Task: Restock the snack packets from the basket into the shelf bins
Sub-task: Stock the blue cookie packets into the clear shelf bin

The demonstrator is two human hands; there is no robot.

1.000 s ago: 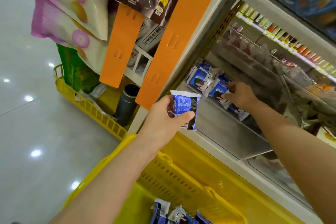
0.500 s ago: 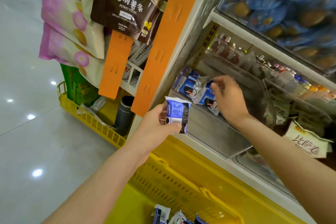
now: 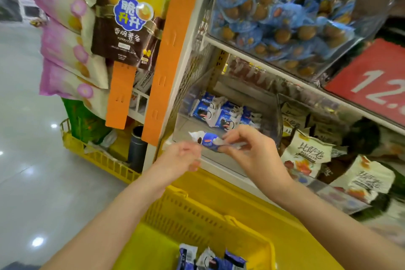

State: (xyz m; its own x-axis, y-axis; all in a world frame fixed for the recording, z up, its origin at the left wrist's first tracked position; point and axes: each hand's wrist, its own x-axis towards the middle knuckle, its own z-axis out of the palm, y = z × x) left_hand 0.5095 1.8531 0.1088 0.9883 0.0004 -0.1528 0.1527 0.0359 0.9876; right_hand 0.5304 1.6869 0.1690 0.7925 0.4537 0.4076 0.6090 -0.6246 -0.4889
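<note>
My right hand [image 3: 252,155] pinches one end of a blue and white snack packet [image 3: 209,140] just in front of the clear shelf bin [image 3: 221,165]. Blurred, my left hand [image 3: 183,156] hangs just left of and below the packet, fingers loosely curled and holding nothing. Several matching blue packets [image 3: 219,114] lie at the back of that bin. The yellow basket [image 3: 197,212] sits below my arms, with a few more blue packets [image 3: 210,258] at its bottom.
An orange hanging strip [image 3: 171,50] with chip bags runs down the shelf's left post. Above is a bin of blue-wrapped round snacks [image 3: 285,17]. White snack bags [image 3: 306,153] fill the bin to the right. A red price sign [image 3: 372,81] hangs at right.
The packet has passed from my left hand to my right hand, which drew back out of the bin to take it. My left hand has let go and dropped slightly.
</note>
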